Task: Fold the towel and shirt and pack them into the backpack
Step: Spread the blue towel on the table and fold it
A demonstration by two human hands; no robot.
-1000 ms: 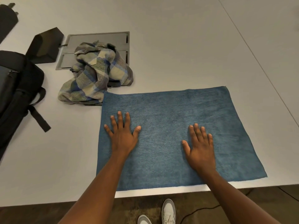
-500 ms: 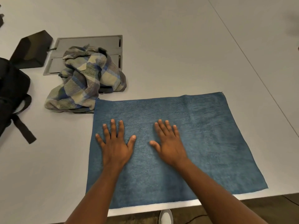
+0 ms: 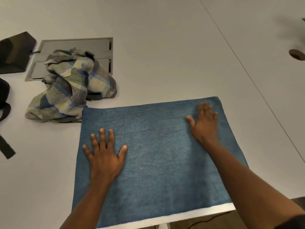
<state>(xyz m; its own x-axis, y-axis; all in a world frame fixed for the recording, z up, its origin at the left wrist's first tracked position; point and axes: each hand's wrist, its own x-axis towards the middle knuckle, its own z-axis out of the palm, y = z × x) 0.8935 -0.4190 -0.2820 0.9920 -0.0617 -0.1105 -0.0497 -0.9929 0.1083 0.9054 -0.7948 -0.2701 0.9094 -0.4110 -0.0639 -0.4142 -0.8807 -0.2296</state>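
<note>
A blue towel (image 3: 158, 156) lies flat on the white table (image 3: 165, 55), reaching the near edge. My left hand (image 3: 104, 156) presses flat on its left part, fingers spread. My right hand (image 3: 204, 124) lies flat near the towel's far right corner, slightly blurred. A crumpled plaid shirt (image 3: 71, 86) sits just beyond the towel's far left corner, touching it. Only a dark edge and a strap of the black backpack (image 3: 5, 109) show at the left border.
A grey recessed cable hatch (image 3: 77, 47) lies under the shirt's far side. A black angular object (image 3: 15, 52) stands at the far left. A round hole (image 3: 296, 54) shows at the far right. A seam line (image 3: 247, 76) crosses the table on the right.
My right hand slid from the towel's middle out to its far right corner. My left hand stayed in place. The view shifted right, pushing the backpack mostly out of frame.
</note>
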